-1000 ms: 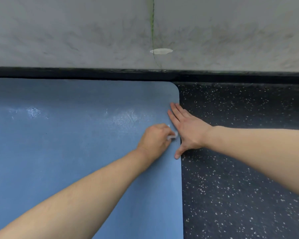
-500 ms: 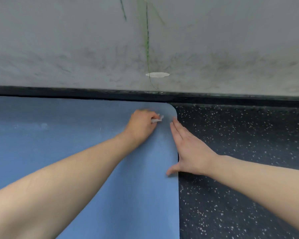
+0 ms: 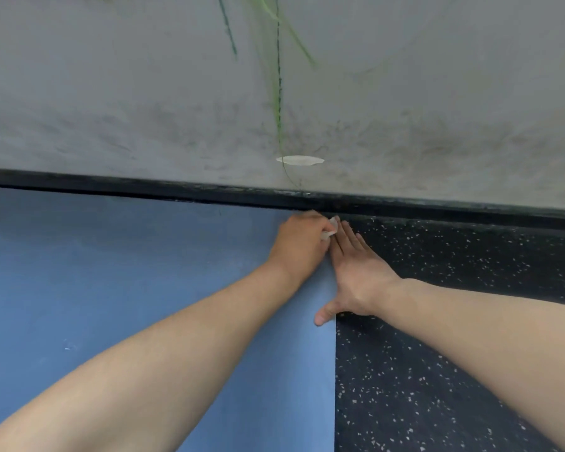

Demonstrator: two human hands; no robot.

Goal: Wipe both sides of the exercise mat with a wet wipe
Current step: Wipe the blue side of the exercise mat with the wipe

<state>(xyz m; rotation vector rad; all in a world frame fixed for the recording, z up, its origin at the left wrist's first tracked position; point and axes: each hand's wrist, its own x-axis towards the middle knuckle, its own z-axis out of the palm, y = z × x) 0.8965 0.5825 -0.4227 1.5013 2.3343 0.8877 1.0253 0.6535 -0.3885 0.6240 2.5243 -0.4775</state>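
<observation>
At the far right corner of the blue exercise mat (image 3: pixel 144 288), beside the black strip at the foot of the grey wall (image 3: pixel 111 93): one wiping stroke, at its limit. Change noted: a second ago the left hand (image 3: pixel 299 244) worked midway along the mat's right edge; half a second ago it was nearer the corner; now it sits at the corner itself, against the strip. Meaning, as a judgement: the edge pass on this upper face appears to be ending, with the underside not yet shown turned up. Left hand: fingers curled, clenched round a small white wet wipe (image 3: pixel 330 227), of which only a crumpled scrap shows past the knuckles, pressed to the mat. Right hand (image 3: pixel 356 272): flat, fingers straight and together, lying mostly on the speckled black floor (image 3: pixel 454 353) just beside the mat's edge, thumb (image 3: pixel 325 316) resting over that edge; it grasps nothing and seems to steady the mat. Mat: flat on the floor, its long side against the wall, extending left out of view.
</observation>
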